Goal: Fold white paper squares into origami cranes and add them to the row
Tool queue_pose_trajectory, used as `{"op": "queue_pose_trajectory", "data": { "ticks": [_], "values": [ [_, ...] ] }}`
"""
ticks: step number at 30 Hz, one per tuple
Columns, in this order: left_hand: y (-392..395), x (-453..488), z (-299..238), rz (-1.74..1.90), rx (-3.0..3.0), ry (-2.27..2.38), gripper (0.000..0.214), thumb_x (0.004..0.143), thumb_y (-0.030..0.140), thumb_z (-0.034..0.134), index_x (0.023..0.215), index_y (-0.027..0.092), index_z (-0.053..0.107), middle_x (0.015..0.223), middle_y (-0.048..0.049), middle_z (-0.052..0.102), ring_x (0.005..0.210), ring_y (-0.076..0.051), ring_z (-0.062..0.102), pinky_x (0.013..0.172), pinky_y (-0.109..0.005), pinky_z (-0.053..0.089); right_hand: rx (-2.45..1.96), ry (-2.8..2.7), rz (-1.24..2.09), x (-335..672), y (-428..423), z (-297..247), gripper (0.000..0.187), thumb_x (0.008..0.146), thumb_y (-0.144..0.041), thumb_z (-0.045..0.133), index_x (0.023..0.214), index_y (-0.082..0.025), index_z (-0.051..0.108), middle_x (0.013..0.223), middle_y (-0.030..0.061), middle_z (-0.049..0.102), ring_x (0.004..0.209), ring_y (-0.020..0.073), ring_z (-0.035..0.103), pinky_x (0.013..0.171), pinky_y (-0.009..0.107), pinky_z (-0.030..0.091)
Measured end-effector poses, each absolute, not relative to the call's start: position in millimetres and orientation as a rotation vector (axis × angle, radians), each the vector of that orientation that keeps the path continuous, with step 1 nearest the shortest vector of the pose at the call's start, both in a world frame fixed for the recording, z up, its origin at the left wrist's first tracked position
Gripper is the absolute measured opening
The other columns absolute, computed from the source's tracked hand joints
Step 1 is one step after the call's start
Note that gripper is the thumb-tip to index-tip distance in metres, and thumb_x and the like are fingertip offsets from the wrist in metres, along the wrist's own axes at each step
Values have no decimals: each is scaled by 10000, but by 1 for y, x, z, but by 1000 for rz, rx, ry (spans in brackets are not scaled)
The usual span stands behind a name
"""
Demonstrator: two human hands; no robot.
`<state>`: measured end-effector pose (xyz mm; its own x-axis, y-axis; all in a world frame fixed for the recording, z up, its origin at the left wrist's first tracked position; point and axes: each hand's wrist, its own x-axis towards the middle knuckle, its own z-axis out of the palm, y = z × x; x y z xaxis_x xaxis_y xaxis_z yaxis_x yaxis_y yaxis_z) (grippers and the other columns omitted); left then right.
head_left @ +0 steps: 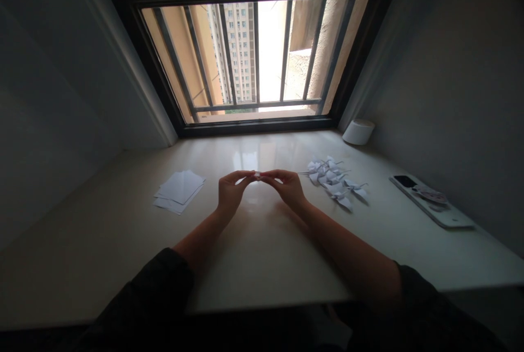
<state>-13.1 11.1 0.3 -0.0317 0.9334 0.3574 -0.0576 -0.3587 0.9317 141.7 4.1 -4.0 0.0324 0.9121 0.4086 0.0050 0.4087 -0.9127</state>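
Note:
Between the fingertips of both hands is a small folded piece of white paper [257, 176], mostly covered by the fingers. My left hand [233, 189] pinches it from the left, thumb below and fingers above. From the right, my right hand [285, 184] pinches it the same way. Both hands are raised over the middle of the white tabletop [262, 264]. Just right of my right hand lies a cluster of folded white paper cranes [331, 177]. Left of my left hand rests a loose stack of white paper sheets [180, 189].
A phone in a pale case [434, 202] lies at the right, with a round ring-like piece on its back. A white cylinder [358, 131] stands in the back right corner. Behind the table is a barred window [257, 57], with walls on both sides.

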Motion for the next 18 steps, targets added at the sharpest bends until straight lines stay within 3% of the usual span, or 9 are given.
{"op": "queue_pose_trajectory", "data": {
  "ticks": [4, 10, 18],
  "values": [
    [11, -10, -1, 1487, 1261, 945, 237, 591, 285, 783, 783, 164, 714, 789, -52, 727, 797, -209, 678, 852, -396, 505, -901, -1340, 863, 141, 4, -4, 156, 663, -354, 738, 772, -241, 739, 767, 32, 732, 743, 219, 666, 737, 361, 505],
    [11, -8, -2, 1462, 1250, 919, 439, 611, 280, 775, 1016, 167, 649, 758, -24, 701, 764, -173, 664, 821, -365, 503, -913, -1275, 869, 137, 3, -6, 198, 655, -375, 741, 784, -225, 731, 776, 38, 728, 742, 204, 655, 720, 348, 499],
    [11, -7, -6, 1411, 1264, 861, 332, 659, 315, 736, 943, 183, 629, 680, 14, 651, 727, -154, 651, 781, -325, 492, -900, -1254, 951, 135, 6, -12, 237, 636, -402, 748, 772, -213, 709, 775, 41, 718, 752, 209, 660, 729, 353, 502]
  ]
}}
